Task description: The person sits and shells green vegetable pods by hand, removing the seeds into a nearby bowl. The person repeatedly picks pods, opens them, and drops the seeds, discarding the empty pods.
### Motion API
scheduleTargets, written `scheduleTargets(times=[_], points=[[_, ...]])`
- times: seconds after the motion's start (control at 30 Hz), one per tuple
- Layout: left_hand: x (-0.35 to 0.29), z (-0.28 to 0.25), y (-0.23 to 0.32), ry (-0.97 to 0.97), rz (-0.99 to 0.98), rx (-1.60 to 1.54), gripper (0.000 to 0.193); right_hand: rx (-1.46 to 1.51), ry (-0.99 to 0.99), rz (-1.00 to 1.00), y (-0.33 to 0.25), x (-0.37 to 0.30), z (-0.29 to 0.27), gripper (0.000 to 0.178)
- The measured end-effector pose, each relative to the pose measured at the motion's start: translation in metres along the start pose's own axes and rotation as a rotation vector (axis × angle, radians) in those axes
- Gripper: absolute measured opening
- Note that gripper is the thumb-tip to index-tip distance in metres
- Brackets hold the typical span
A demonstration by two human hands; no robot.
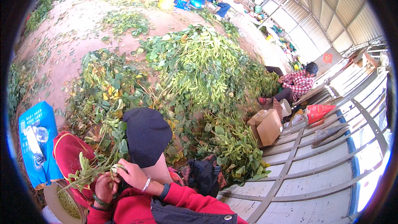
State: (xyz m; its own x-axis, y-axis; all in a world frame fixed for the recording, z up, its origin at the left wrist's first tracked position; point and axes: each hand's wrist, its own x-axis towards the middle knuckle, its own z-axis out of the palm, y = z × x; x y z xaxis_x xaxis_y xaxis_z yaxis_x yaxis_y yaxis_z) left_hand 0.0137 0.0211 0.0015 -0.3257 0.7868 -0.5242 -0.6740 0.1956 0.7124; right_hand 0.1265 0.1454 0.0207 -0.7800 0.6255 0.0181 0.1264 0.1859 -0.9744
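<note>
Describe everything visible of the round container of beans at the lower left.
The container is round and open-topped, with a pale tan wall and rim that look like smooth plastic. Many small, pale-green beans lie inside; how deep they go cannot be told. It sits just below the blue bag, its lower part cut off by the picture's edge. Red fabric overlaps its right side in the view. The left hand is up and to its right, not touching it.
</note>
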Motion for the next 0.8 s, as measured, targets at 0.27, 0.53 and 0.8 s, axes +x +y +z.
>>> scheduleTargets(times=[0.27,0.53,0.8], points=[[-0.013,-0.011,-0.01,0.329,0.227,-0.245,0.009,-0.014,-0.002,0.019,-0.004,0.0,-0.003,0.017],[-0.001,-0.013,-0.007,0.262,0.189,-0.058,0.008,-0.046,-0.055,0.047,-0.006,-0.003,-0.003,0.018],[-0.003,-0.019,-0.001,0.276,0.176,0.185,0.008,-0.063,-0.028,0.011,-0.008,-0.001,-0.003,0.017]])
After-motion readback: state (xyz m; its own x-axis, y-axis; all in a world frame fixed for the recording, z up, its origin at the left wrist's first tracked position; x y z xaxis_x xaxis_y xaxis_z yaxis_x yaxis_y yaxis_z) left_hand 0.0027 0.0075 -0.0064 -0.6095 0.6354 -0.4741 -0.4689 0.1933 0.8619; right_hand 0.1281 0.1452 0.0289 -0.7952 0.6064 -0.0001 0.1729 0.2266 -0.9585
